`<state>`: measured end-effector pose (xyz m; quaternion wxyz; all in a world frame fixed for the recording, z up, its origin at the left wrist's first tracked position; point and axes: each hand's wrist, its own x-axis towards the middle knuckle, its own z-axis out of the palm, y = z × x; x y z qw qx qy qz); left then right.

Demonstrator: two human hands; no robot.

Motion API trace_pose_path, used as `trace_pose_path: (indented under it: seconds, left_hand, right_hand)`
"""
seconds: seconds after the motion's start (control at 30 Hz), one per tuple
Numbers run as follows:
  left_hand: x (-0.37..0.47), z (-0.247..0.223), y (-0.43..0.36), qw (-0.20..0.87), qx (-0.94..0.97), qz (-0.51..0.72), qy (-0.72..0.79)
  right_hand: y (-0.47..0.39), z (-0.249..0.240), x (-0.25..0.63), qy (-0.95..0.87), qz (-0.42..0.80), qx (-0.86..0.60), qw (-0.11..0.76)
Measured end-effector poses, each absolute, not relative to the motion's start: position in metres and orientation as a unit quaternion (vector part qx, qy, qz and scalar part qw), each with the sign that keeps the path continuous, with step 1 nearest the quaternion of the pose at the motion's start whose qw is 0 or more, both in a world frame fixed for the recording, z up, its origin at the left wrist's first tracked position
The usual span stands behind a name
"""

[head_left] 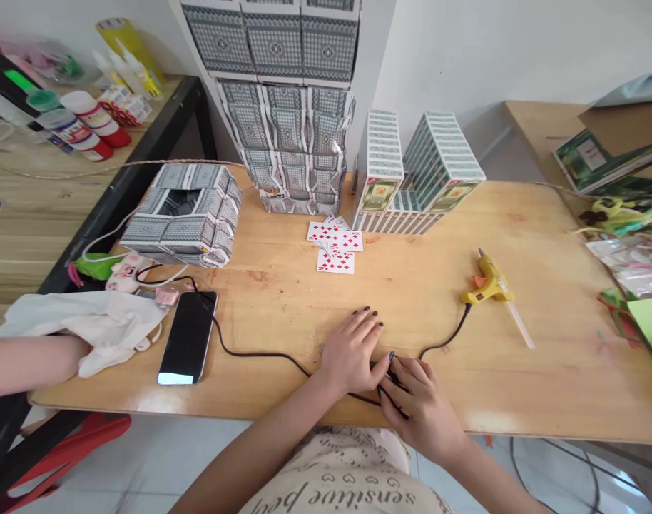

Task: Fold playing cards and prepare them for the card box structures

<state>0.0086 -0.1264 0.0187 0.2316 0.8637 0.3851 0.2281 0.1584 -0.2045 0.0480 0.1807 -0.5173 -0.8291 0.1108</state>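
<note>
My left hand (350, 351) lies flat near the table's front edge, fingers stretched forward and thumb touching a gathered bit of black cord (391, 378). Curled around that same bunch is my right hand (423, 408), its fingertips partly hidden. From the bunch the cord leads right to a yellow glue gun (486, 283), which lies on its side with a clear glue stick (519, 325) sticking out of its back. The cord's other end runs left past a phone (187, 338). A few diamond playing cards (335, 261) lie ahead of my hands.
Behind stand a tall card tower (302, 128), a green-backed card structure (427, 171) and a low hollow card block (184, 218). Another person's arm (34, 364) rests at left by a white cloth (98, 325). Bottles (90, 121) stand on the side table; clutter lies far right.
</note>
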Motion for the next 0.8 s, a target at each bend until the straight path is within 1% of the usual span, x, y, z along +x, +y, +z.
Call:
trace_pose_path:
  seconds: [0.2, 0.53, 0.8]
  left_hand:
    - [0.014, 0.012, -0.125, 0.217, 0.851, 0.246, 0.41]
    - [0.011, 0.009, -0.144, 0.189, 0.871, 0.229, 0.391]
    - [0.011, 0.017, -0.136, 0.225, 0.855, 0.226, 0.41]
  right_hand:
    - [-0.2, 0.037, 0.154, -0.803, 0.059, -0.561, 0.191]
    - [-0.191, 0.054, 0.177, -0.863, 0.142, -0.457, 0.16]
    - [-0.194, 0.056, 0.164, -0.836, 0.145, -0.506, 0.155]
